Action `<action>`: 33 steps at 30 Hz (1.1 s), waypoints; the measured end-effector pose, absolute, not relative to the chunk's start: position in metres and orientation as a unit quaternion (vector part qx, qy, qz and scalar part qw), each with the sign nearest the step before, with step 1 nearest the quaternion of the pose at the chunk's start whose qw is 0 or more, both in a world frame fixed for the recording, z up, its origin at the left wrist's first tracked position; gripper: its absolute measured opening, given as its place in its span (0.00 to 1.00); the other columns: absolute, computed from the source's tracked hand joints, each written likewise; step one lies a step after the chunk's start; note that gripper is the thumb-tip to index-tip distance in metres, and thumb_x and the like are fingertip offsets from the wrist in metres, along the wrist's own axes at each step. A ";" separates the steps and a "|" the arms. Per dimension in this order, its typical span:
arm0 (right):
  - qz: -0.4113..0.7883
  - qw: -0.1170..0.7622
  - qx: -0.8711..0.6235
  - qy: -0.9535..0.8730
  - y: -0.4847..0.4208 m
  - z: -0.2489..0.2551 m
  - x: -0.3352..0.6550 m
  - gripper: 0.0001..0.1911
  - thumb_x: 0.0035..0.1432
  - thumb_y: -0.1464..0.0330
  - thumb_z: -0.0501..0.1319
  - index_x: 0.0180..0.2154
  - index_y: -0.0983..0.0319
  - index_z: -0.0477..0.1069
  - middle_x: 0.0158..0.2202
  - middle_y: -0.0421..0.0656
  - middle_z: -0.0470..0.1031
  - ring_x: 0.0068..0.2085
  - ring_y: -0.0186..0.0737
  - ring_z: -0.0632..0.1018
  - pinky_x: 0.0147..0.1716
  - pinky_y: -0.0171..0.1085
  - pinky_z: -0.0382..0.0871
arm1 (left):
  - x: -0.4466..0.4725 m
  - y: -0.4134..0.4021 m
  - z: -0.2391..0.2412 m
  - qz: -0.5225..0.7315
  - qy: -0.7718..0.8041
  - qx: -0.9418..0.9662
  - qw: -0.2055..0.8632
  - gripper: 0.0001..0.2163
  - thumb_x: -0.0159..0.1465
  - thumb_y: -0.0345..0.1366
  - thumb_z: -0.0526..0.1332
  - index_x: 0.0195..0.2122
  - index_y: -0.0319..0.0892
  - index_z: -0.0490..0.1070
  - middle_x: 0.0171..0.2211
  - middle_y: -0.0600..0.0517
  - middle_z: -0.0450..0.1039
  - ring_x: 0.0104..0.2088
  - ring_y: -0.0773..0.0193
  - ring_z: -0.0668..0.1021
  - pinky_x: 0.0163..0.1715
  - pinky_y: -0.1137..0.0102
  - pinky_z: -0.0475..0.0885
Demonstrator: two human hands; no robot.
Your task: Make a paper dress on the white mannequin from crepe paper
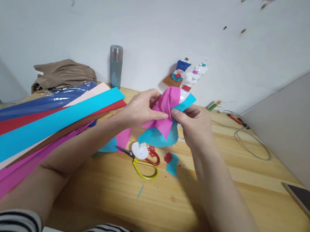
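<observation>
My left hand and my right hand meet above the wooden table, both pinching a piece of pink paper wrapped over a white figure with a turquoise paper skirt. The figure's white round base hangs just above the table. Fingers of both hands are closed on the pink paper. Directly below lie scissors with a yellow and a red handle.
A fan of long coloured paper sheets covers the left of the table. Paper scraps lie by the scissors. At the back stand a metal flask, brown cloth and finished paper-dressed figures. A cable and a dark device are at right.
</observation>
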State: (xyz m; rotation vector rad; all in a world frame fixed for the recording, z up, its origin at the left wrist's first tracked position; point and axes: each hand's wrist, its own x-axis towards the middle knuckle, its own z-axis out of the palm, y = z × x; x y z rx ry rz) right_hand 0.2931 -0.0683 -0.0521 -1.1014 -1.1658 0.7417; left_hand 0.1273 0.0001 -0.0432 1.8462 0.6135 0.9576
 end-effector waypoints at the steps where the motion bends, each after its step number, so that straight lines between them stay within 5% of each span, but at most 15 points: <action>1: 0.324 0.636 -0.479 -0.511 -0.068 -0.052 0.294 0.08 0.41 0.65 0.76 0.24 0.54 0.79 0.25 0.38 0.80 0.26 0.39 0.75 0.31 0.43 0.75 | 0.128 -0.001 -0.044 0.410 0.253 0.756 0.443 0.18 0.51 0.35 0.74 0.40 0.41 0.70 0.37 0.52 0.77 0.36 0.64 0.77 0.37 0.69 0.72; 5: 0.314 0.639 -0.477 -0.515 -0.067 -0.053 0.296 0.07 0.43 0.65 0.76 0.24 0.55 0.79 0.25 0.38 0.79 0.25 0.38 0.75 0.30 0.42 0.74 | 0.127 -0.008 -0.045 0.463 0.311 0.767 0.316 0.20 0.49 0.35 0.76 0.38 0.43 0.69 0.37 0.54 0.76 0.37 0.63 0.76 0.38 0.68 0.71; 15: 0.306 0.645 -0.480 -0.509 -0.066 -0.054 0.298 0.10 0.41 0.61 0.78 0.28 0.55 0.82 0.30 0.40 0.84 0.29 0.43 0.80 0.34 0.44 0.78 | 0.125 -0.010 -0.038 0.458 0.267 0.782 0.328 0.12 0.58 0.38 0.72 0.41 0.41 0.75 0.42 0.48 0.79 0.44 0.57 0.80 0.46 0.62 0.76; 20: 0.305 0.642 -0.483 -0.511 -0.066 -0.054 0.297 0.12 0.42 0.58 0.78 0.28 0.56 0.81 0.28 0.41 0.82 0.29 0.44 0.79 0.33 0.45 0.77 | 0.123 -0.017 -0.037 0.530 0.278 0.764 0.240 0.08 0.60 0.40 0.71 0.32 0.42 0.76 0.38 0.48 0.79 0.41 0.59 0.79 0.43 0.64 0.75; 25: 0.298 0.637 -0.490 -0.515 -0.066 -0.055 0.297 0.12 0.41 0.59 0.78 0.26 0.56 0.79 0.25 0.39 0.79 0.26 0.40 0.75 0.28 0.41 0.71 | 0.125 -0.017 -0.032 0.493 0.263 0.722 0.409 0.06 0.61 0.34 0.68 0.29 0.40 0.74 0.26 0.53 0.76 0.28 0.67 0.76 0.29 0.72 0.71; 33: 0.300 0.633 -0.493 -0.516 -0.067 -0.054 0.296 0.11 0.41 0.61 0.76 0.25 0.56 0.78 0.23 0.38 0.76 0.24 0.36 0.71 0.25 0.39 0.68 | 0.130 -0.026 -0.022 0.424 0.310 0.606 0.597 0.10 0.65 0.23 0.60 0.27 0.39 0.69 0.18 0.59 0.68 0.17 0.74 0.66 0.21 0.77 0.63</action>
